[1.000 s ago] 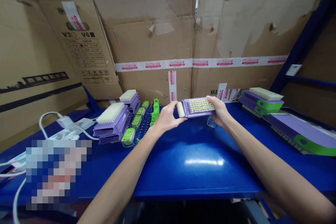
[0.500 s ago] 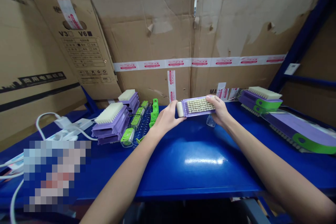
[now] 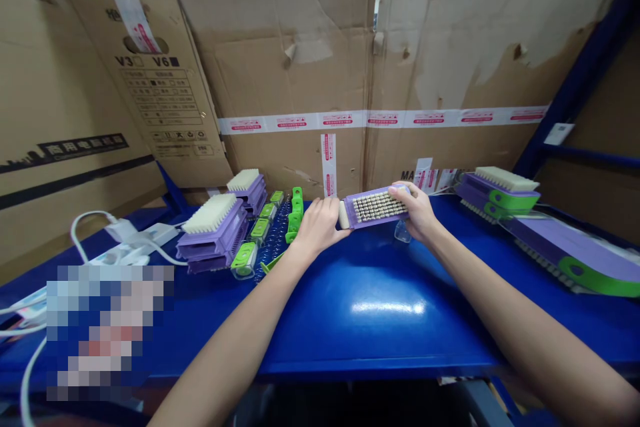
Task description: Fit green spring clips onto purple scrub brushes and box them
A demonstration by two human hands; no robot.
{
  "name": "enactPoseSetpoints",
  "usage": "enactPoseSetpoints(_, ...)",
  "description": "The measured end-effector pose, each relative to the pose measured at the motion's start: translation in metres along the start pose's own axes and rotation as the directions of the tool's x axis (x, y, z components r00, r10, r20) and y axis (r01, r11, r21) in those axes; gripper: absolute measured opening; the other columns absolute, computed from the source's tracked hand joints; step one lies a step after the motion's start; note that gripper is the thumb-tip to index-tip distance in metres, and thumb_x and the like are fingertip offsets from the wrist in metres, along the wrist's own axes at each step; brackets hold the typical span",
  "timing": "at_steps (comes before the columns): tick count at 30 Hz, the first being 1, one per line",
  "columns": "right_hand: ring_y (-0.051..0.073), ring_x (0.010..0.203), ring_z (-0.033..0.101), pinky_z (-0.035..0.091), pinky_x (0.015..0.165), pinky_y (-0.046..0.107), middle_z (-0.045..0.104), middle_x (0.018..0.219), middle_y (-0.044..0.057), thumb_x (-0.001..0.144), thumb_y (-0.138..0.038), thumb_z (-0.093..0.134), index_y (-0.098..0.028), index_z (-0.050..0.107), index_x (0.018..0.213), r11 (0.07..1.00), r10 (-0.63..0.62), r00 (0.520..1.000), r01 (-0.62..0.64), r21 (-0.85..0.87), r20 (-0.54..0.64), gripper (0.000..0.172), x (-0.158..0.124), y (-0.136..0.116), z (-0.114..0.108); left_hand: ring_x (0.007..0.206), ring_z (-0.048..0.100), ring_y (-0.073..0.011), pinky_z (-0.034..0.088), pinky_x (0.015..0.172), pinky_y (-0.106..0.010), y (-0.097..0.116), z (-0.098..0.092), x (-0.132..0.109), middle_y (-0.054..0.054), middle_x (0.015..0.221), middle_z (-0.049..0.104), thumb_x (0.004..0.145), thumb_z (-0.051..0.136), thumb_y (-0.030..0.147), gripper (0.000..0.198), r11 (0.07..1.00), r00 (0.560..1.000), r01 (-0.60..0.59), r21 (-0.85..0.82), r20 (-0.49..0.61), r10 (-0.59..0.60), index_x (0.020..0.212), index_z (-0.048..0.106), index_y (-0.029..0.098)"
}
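Both my hands hold a purple brush [image 3: 377, 207] above the blue table, its rows of cream bristles turned toward me. My left hand [image 3: 320, 225] is closed around its left end, beside an upright cream bristle strip [image 3: 343, 215]. At the right end my right hand [image 3: 419, 212] grips it, thumb over the bristle face and the other fingers mostly hidden behind. Just below that hand, a small clear plastic piece [image 3: 402, 231] is on the table. Green plastic parts [image 3: 295, 220] stand in a row left of my left hand, next to several clear pieces with green tops [image 3: 245, 259].
Purple brush bodies [image 3: 213, 240] are stacked at the left, with another stack [image 3: 247, 188] behind. Purple brushes with green bands [image 3: 505, 195] lie at the right. A white power strip [image 3: 143, 243] with cables occupies the left side. Cardboard [image 3: 300, 80] walls the back.
The brush has tilted slightly, its left end lower, and its bristle face shows more squarely. My left hand has shifted a little, with its fingers folded further over the end.
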State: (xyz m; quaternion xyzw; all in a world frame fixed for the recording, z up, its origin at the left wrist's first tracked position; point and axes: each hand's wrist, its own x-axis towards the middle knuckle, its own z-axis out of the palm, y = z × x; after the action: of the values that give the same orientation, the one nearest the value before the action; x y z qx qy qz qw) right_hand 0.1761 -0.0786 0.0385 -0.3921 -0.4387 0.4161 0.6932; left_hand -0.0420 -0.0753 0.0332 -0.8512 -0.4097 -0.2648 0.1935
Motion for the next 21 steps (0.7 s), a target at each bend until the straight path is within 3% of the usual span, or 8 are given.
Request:
enactPoseSetpoints(5, 0.013, 0.062, 0.054, 0.041, 0.052, 0.024, 0.060, 0.068, -0.002, 0.052, -0.039, 0.081, -0.020, 0.062, 0.078, 1.000, 0.012, 1.000, -0.012, 0.014, 0.004, 0.038, 0.003, 0.001, -0.004, 0.085, 0.062, -0.0249, 0.049, 0.075, -0.035, 0.003, 0.003, -0.002, -0.008, 0.088, 0.061, 0.074, 0.064, 0.044, 0.033, 0.989, 0.999, 0.044, -0.145, 0.027, -0.040, 0.088, 0.051, 0.018)
enactPoseSetpoints(12, 0.014, 0.064, 0.055, 0.043, 0.053, 0.025, 0.061, 0.069, -0.001, 0.049, -0.041, 0.082, -0.020, 0.060, 0.075, 1.000, 0.011, 0.999, -0.011, 0.003, -0.047, 0.040, 0.002, 0.001, 0.000, 0.093, 0.064, -0.0277, 0.051, 0.077, -0.037, 0.003, 0.006, -0.002, -0.009, 0.098, 0.064, 0.072, 0.067, 0.036, 0.037, 0.921, 0.992, 0.124, -0.369, 0.034, -0.121, 0.099, 0.051, 0.017)
enactPoseSetpoints(17, 0.014, 0.064, 0.055, 0.043, 0.054, 0.026, 0.060, 0.071, -0.002, 0.051, -0.041, 0.081, -0.021, 0.060, 0.076, 1.000, 0.013, 1.000, -0.012, 0.014, -0.010, 0.039, 0.000, 0.001, 0.000, 0.099, 0.064, -0.0275, 0.051, 0.083, -0.037, 0.000, 0.012, -0.001, -0.008, 0.102, 0.067, 0.070, 0.069, 0.027, 0.046, 0.845, 0.991, 0.121, -0.522, 0.020, -0.129, 0.111, 0.051, 0.018)
enactPoseSetpoints(21, 0.014, 0.063, 0.054, 0.042, 0.054, 0.026, 0.059, 0.071, -0.002, 0.053, -0.042, 0.080, -0.021, 0.059, 0.077, 0.999, -0.028, 1.000, 0.028, -0.023, -0.012, 0.038, 0.000, 0.000, -0.002, 0.100, 0.065, -0.0277, 0.052, 0.082, -0.037, 0.000, 0.013, -0.001, -0.008, 0.103, 0.068, 0.069, 0.071, 0.026, 0.050, 0.817, 0.989, 0.134, -0.561, 0.024, -0.146, 0.115, 0.052, 0.019)
